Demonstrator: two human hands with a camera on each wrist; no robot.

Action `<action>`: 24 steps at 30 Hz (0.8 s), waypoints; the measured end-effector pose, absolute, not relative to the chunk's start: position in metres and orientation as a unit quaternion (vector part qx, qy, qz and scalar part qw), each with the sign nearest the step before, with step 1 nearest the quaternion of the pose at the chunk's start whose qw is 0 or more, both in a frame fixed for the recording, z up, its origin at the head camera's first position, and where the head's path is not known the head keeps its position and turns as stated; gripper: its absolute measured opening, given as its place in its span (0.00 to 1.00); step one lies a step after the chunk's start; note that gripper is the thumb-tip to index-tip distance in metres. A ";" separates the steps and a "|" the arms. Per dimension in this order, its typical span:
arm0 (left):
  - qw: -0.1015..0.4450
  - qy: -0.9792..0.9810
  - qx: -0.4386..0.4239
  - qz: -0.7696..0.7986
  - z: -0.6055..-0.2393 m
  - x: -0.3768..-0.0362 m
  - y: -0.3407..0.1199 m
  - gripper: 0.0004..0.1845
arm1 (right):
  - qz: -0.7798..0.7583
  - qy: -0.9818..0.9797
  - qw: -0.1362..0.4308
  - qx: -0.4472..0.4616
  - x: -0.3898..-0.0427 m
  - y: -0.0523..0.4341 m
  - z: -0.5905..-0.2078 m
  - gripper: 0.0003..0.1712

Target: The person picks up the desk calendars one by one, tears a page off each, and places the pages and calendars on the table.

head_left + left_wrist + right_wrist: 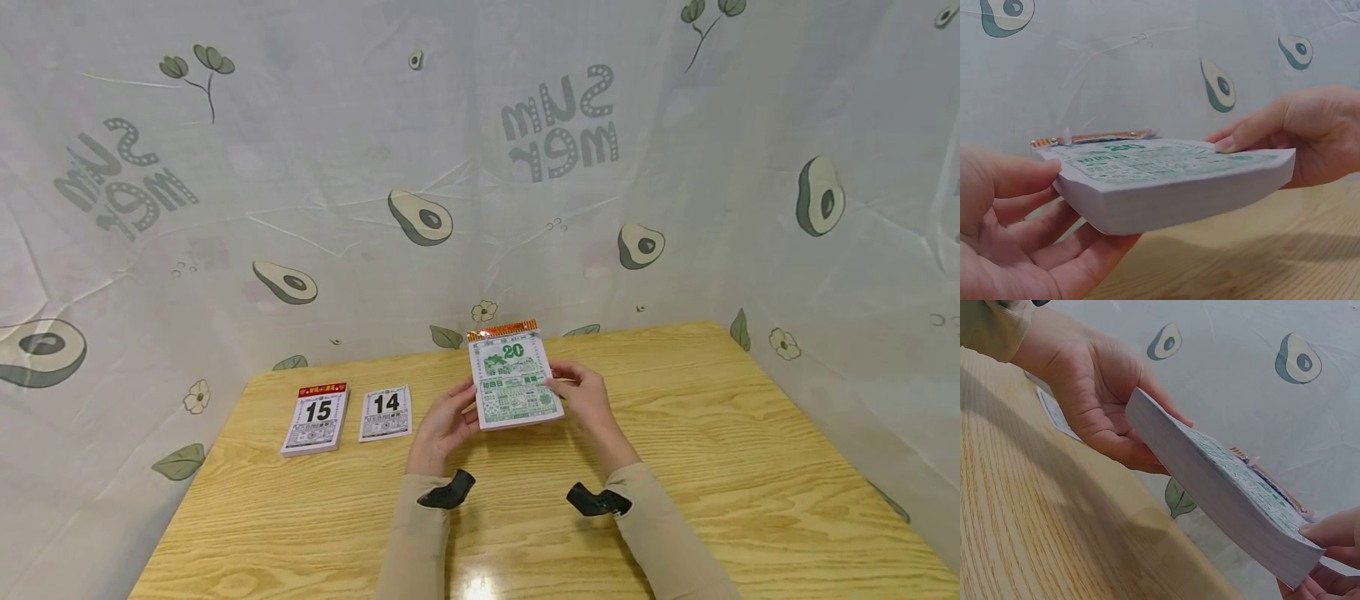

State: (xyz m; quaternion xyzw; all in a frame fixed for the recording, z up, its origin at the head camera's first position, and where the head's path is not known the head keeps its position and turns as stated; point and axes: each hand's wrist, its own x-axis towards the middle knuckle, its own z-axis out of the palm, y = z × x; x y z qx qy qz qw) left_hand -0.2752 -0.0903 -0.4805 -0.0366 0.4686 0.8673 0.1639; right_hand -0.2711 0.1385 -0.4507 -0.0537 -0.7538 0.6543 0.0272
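A thick tear-off calendar pad (513,377) with a green "20" on its top sheet and a red-gold header strip is held above the wooden table (712,467). My left hand (444,423) grips its left edge, thumb on top and fingers beneath (1054,250). My right hand (587,393) grips the right edge the same way, thumb (1241,140) pressed on the top sheet. The pad's thick stack of pages (1222,494) shows edge-on in both wrist views, and the left hand (1100,394) appears behind it in the right wrist view.
A second calendar pad showing "15" (317,418) lies at the table's left, with a loose sheet marked "14" (386,412) beside it. Avocado-print cloth (420,217) hangs behind and to both sides of the table. Beige sleeves (420,533) cover both forearms.
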 end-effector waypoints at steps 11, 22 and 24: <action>0.138 0.484 -0.027 0.864 -0.474 -0.272 -0.087 0.24 | 0.615 -0.788 0.010 -0.035 -0.271 0.143 -0.451 0.22; 0.093 0.505 -0.031 0.858 -0.478 -0.276 -0.081 0.22 | 0.534 -0.842 0.076 0.017 -0.267 0.141 -0.444 0.25; 0.091 0.506 -0.031 0.857 -0.478 -0.276 -0.080 0.22 | 0.514 -0.850 0.106 0.042 -0.266 0.139 -0.442 0.24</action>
